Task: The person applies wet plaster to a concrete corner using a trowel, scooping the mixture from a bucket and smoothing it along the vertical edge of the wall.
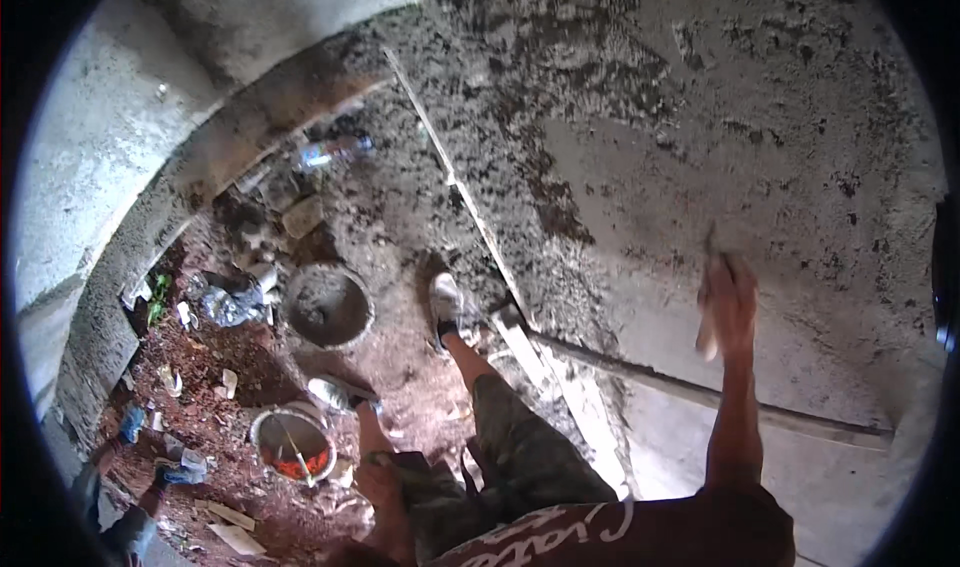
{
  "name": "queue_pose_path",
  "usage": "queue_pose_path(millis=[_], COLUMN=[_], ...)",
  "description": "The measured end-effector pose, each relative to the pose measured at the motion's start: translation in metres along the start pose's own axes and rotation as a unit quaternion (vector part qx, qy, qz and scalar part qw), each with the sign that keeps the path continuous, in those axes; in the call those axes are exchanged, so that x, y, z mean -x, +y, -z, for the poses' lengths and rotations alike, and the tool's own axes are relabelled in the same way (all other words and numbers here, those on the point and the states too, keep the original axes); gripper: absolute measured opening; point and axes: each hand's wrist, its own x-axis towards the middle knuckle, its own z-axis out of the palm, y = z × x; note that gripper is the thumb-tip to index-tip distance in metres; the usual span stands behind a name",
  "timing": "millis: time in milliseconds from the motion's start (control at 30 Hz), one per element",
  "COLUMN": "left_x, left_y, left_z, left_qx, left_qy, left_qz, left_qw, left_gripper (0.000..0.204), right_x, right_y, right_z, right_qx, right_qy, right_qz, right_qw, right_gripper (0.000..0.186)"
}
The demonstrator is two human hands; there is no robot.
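My right hand is raised against the grey plastered wall on the right, gripping what looks like a trowel, seen edge-on and mostly hidden by the fingers. My left hand hangs low by my shorts, its fingers unclear. Between my right arm and my legs, a long strip runs across the plaster. A pale batten crosses the rough, darker mortar beside it.
Below are my shoes, a bucket of grey mix and another bucket with orange contents, amid rubble, plastic bottles and scraps. A curved concrete edge borders the left. Another person's legs show lower left.
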Motion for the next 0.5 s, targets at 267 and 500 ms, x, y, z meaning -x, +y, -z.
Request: queue_pose_path(millis=[267, 500], left_x=[-0.099, -0.078], left_y=[0.059, 0.008], left_z=[0.086, 0.068], left_qx=[0.032, 0.088], left_qy=[-0.387, -0.310], left_qz=[0.291, 0.179], left_qw=[0.874, 0.930], left_gripper=[0.037, 0.036], right_x=[0.108, 0.061], right_y=[0.087, 0.104], right_z=[-0.277, -0.654], right_qx=[0.134, 0.323], right_qy=[-0.270, -0.370], right_qz=[0.115, 0.208], right_qw=[0.947, 0.846], right_gripper=[0.025, 0.017])
